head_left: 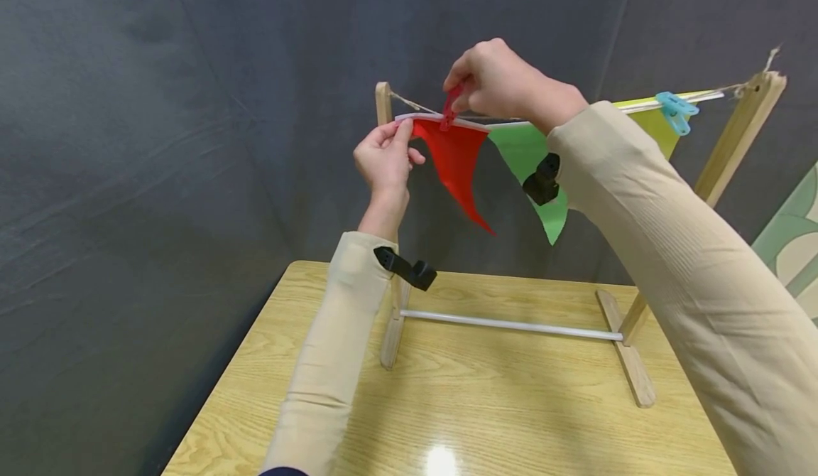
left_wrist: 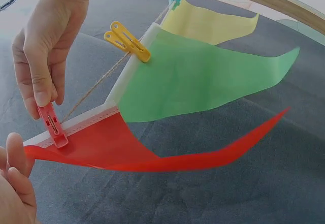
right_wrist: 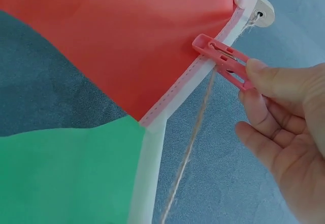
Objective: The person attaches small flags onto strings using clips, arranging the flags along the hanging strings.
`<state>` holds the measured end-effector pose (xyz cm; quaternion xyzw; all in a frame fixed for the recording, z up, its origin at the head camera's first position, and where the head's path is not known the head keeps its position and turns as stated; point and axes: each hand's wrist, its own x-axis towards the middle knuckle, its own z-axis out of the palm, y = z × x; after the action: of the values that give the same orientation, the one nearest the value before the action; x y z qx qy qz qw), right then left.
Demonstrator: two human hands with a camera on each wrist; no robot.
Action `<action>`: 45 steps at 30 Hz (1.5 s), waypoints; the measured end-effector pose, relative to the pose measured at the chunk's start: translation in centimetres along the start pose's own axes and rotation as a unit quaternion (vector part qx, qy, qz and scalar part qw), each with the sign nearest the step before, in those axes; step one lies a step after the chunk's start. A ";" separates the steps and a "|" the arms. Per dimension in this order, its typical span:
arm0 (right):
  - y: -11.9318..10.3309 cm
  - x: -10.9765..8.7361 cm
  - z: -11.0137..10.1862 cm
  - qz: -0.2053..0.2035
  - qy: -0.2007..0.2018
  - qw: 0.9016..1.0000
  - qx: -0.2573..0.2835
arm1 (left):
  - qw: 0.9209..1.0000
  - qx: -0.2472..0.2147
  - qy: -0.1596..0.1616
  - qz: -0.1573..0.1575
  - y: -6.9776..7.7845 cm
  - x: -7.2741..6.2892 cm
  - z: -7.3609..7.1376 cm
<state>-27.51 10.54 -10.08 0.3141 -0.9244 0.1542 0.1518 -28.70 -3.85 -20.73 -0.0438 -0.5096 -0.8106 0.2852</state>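
My right hand (head_left: 498, 78) pinches the handle end of a red clothespin (right_wrist: 223, 59) between thumb and fingers. The clothespin's tip overlaps the white top strip of a red triangular pennant (head_left: 455, 160), beside the twine (right_wrist: 195, 127). My left hand (head_left: 390, 153) pinches the pennant's outer top corner near the left post. Joined along the same strip is a green pennant (left_wrist: 203, 79), with a yellow clothespin (left_wrist: 129, 42) on its top edge. A yellow pennant (left_wrist: 208, 23) hangs beyond it, under a blue clothespin (head_left: 676, 112).
The twine runs between a left wooden post (head_left: 383, 103) and a right wooden post (head_left: 741, 135). A white rod (head_left: 511, 325) joins their feet low down. The frame stands on a wood-grain table (head_left: 486, 405), with a dark grey curtain (head_left: 192, 106) behind.
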 end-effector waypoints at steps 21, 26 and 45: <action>0.3 0.1 0.6 0.009 0.040 0.999 0.003 | 0.983 0.150 -0.028 0.101 -0.1 0.1 -1.0; 0.3 0.2 0.7 0.026 0.042 0.998 0.027 | 0.956 0.238 -0.017 0.170 0.2 0.2 -1.3; 0.5 0.5 1.1 0.040 0.035 0.998 0.042 | 0.873 0.396 -0.014 0.284 0.7 0.2 -2.0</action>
<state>-28.40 10.24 -11.01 0.2778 -0.9228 0.2101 0.1644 -28.11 -5.91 -21.07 -0.0812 -0.7572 -0.4249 0.4894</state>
